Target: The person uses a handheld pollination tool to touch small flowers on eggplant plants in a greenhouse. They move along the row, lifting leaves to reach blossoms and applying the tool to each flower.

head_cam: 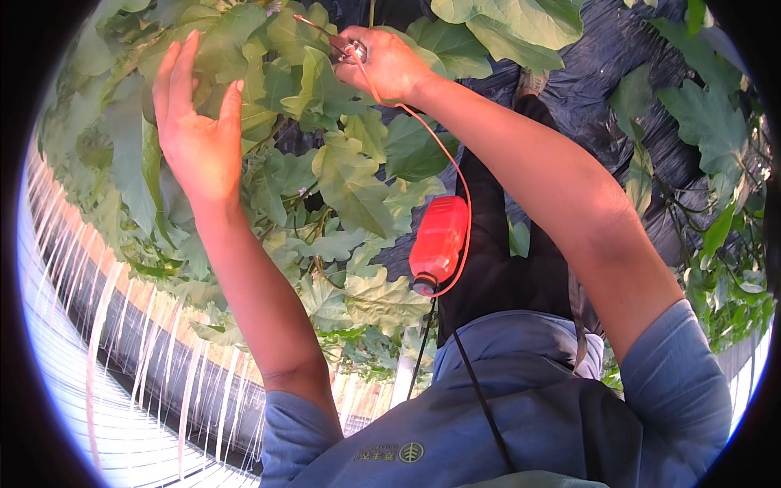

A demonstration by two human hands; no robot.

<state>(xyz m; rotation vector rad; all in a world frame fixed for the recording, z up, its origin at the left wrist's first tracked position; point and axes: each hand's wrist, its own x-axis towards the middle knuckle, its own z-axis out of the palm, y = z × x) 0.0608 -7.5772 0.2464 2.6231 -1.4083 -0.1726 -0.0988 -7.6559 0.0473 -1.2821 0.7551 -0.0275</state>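
Observation:
My right hand (393, 64) grips a small metal-fitted applicator (354, 52) with a thin nozzle (312, 24) pointing to the upper left. From it an orange tube (444, 146) curves down to a red plastic bottle (439, 238), which hangs with its black cap downward in front of my legs. My left hand (204, 137) is raised over the foliage, fingers apart and holding nothing. Broad, lobed leaves (354, 183), which look like eggplant, surround both hands. A small purple flower (303, 191) shows among them. The fingers wrapped around the applicator partly hide it.
Black plastic film (592, 46) covers the ground around my legs. More leafy plants (708, 116) grow on the right. Many pale vertical strings (143, 348) run along the lower left. Black cords (479, 396) hang across my blue top (537, 421).

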